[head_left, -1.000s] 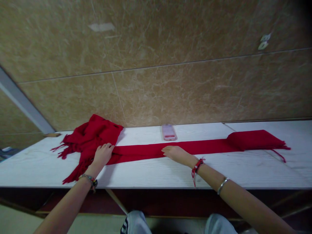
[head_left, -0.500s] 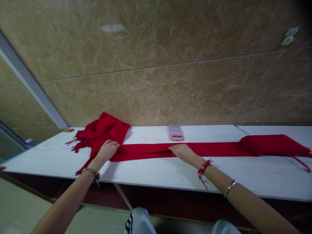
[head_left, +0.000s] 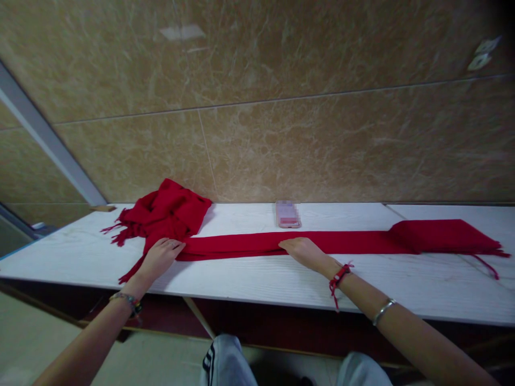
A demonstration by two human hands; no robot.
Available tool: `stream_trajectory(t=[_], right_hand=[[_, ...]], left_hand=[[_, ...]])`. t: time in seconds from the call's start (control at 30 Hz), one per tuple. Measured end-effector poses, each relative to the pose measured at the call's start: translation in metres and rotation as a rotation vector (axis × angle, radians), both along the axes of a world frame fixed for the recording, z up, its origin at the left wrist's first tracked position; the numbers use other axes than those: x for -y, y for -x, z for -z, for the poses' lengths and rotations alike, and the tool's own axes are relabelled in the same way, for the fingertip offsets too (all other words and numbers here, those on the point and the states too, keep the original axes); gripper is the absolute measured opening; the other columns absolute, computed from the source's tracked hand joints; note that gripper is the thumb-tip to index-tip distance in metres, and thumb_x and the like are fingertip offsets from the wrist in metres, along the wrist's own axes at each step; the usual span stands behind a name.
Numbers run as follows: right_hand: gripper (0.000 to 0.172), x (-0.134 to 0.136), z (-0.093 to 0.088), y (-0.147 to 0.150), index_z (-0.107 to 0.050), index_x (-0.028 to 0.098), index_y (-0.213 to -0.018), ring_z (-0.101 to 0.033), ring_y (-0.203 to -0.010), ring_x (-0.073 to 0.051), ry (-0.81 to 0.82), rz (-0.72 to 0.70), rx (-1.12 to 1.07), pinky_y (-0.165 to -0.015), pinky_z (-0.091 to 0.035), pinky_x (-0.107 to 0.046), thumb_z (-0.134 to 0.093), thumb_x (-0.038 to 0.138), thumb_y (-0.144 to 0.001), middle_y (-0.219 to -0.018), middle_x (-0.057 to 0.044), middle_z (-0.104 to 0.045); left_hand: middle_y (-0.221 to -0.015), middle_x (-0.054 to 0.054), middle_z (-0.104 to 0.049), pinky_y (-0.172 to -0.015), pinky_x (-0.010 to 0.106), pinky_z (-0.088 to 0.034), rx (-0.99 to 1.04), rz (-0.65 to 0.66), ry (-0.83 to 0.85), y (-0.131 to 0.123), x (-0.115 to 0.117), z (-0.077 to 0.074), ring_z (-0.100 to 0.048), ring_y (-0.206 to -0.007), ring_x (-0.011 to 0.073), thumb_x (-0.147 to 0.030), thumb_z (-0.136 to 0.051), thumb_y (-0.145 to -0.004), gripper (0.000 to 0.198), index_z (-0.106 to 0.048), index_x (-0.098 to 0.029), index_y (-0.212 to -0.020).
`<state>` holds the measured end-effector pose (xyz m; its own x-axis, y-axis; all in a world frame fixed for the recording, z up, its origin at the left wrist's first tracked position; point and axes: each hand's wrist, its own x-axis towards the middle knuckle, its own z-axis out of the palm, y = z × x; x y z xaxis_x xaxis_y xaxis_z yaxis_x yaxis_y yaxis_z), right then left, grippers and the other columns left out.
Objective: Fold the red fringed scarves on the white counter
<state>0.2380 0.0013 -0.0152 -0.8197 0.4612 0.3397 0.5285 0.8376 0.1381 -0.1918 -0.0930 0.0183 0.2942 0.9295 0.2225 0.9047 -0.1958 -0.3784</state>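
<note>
A long red scarf lies in a narrow folded strip along the white tabletop. Its right end widens into a looser flap with fringe hanging toward the front. At the strip's left end, beside the bunched, fringed red cloth, my left hand pinches the scarf's edge. My right hand grips the near edge around the strip's middle, fingers closed on the fabric. Between the hands the layers lie nearly together, with a thin dark gap along the near side.
Behind the strip, near the tiled wall, lies a phone. A crumpled heap of red fringed cloth sits at the left back. A small wooden piece rests at the far left corner. My knees are below the front edge.
My left hand has moved left and slightly down along the scarf. The upper layer now covers more of the strip, and the gap between the hands has narrowed. The right hand stays at the middle.
</note>
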Motion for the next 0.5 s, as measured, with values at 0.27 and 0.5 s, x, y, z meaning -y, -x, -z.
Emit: stream_trajectory(t=[0.27,0.5], right_hand=[[0.03,-0.002,0.0,-0.002,-0.063,0.012,-0.1,-0.061,-0.092,-0.02,-0.015,-0.015,-0.004,-0.079,-0.049,-0.032,-0.044,0.002,-0.078,-0.101,-0.012,-0.065],[0.033,-0.007,0.005,-0.002,-0.062,0.011,-0.101,-0.062,-0.09,-0.02,-0.052,-0.036,-0.023,-0.078,-0.05,-0.032,-0.043,0.0,-0.077,-0.101,-0.012,-0.065]], left_hand=[[-0.1,0.01,-0.064,-0.088,0.037,-0.036,0.047,0.014,0.113,-0.006,0.005,-0.011,-0.055,-0.097,0.0214,-0.006,-0.037,-0.073,0.04,-0.063,-0.018,-0.101],[-0.109,0.009,-0.063,-0.092,0.037,-0.032,0.034,-0.022,0.11,0.0,0.015,-0.014,-0.053,-0.104,0.0208,-0.005,-0.036,-0.075,0.043,-0.06,-0.018,-0.108]])
